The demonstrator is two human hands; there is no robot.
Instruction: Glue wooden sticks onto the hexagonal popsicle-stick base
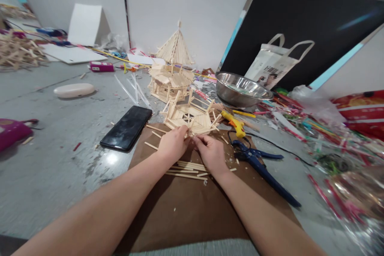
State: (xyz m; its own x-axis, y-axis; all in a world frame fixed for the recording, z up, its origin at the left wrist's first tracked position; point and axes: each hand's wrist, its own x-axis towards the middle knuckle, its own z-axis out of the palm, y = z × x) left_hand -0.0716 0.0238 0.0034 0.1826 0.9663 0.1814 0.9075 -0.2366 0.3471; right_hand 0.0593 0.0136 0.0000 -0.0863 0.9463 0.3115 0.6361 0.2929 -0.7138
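Note:
My left hand (173, 144) and my right hand (211, 153) meet at the near edge of a small wooden-stick frame (192, 118). Both have curled fingers pinching the frame's front sticks. The frame rests at the far end of a brown sheet (180, 212). Loose wooden sticks (189, 169) lie on the sheet just under my wrists. Behind the frame stands a taller stick pagoda model (172, 68) with a pointed roof.
A black phone (126, 128) lies left of the sheet. Blue-handled cutters (261, 166) and a yellow glue gun (235, 122) lie to the right. A steel bowl (241, 88), a paper bag (274, 62), and plastic-wrapped coloured sticks (330, 144) fill the right side.

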